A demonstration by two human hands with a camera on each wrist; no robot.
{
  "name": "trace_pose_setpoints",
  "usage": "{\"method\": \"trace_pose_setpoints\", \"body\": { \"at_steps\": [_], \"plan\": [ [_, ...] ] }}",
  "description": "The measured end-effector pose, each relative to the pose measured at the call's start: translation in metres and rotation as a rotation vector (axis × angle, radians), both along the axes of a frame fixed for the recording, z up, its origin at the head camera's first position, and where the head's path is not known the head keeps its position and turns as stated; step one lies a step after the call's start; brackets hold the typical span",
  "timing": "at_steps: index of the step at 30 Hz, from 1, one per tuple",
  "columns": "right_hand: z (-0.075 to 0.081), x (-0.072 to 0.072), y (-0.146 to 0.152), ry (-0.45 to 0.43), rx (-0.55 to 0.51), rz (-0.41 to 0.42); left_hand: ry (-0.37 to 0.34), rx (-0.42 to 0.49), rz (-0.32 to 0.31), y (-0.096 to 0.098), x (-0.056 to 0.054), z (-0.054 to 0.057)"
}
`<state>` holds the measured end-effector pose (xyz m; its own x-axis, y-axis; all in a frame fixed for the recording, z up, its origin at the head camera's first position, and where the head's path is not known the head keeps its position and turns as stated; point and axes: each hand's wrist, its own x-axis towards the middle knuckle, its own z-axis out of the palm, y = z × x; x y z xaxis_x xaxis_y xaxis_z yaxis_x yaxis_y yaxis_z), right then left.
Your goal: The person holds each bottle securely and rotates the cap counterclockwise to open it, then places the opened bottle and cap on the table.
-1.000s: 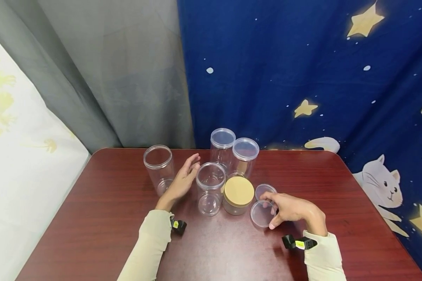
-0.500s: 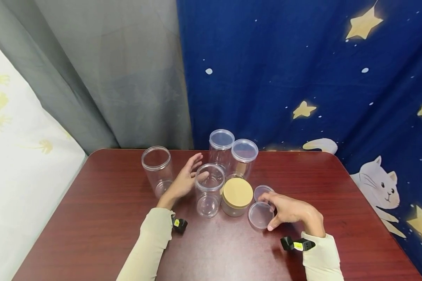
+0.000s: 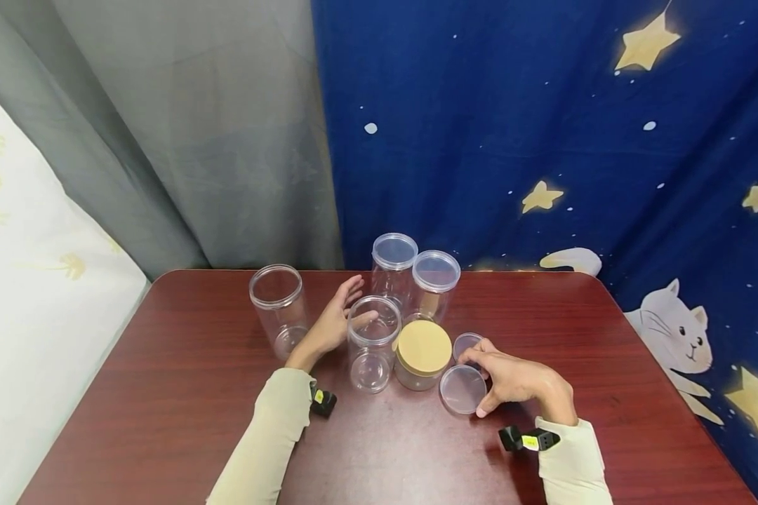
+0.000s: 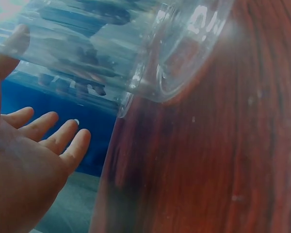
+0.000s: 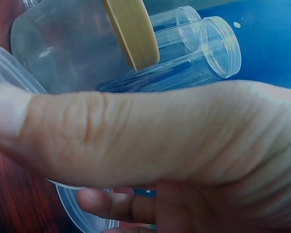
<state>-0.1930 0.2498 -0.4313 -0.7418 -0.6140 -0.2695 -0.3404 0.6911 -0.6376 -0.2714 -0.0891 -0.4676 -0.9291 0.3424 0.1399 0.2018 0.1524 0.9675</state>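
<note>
My left hand [image 3: 330, 328] has its fingers spread on the far left side of a tall clear jar [image 3: 370, 372] without a lid. Its thumb overlaps the jar's upper part; the left wrist view shows the fingers apart from the jar wall, and contact is unclear. My right hand [image 3: 519, 379] grips the edge of a clear round lid [image 3: 462, 390], thumb on the near side and fingers on the far side. Behind it lies a second clear lid [image 3: 466, 344], partly hidden by the fingers. Beside the lids stands a short jar with a yellow lid [image 3: 424, 347].
Two lidded clear jars, the left one [image 3: 394, 252] and the right one [image 3: 436, 272], stand at the back. Another tall jar [image 3: 276, 287], uncovered, is at the left. The reddish-brown table [image 3: 379, 463] ends at a curtain [image 3: 417, 140].
My left hand has shifted right, closer to the uncovered jar, and its thumb now overlaps that jar. The right hand stays at the lid. The head view has shifted slightly.
</note>
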Motion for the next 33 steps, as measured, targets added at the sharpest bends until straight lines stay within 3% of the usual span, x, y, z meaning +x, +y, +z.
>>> {"method": "trace_pose_setpoints", "body": {
  "at_steps": [7, 14, 23, 33],
  "plan": [
    [-0.004, -0.001, 0.000, 0.000, 0.000, 0.000, 0.043, 0.019, 0.009, 0.007, -0.009, -0.013],
    [-0.009, -0.002, 0.000, 0.008, 0.007, 0.001, 0.101, 0.014, 0.008, 0.013, -0.012, -0.014],
    [-0.009, 0.000, -0.006, 0.043, 0.060, -0.029, 0.092, -0.011, 0.034, 0.017, -0.016, -0.018],
    [-0.008, 0.001, -0.009, 0.050, 0.103, -0.048, 0.156, -0.007, 0.035, 0.023, -0.024, -0.024]
  ]
}}
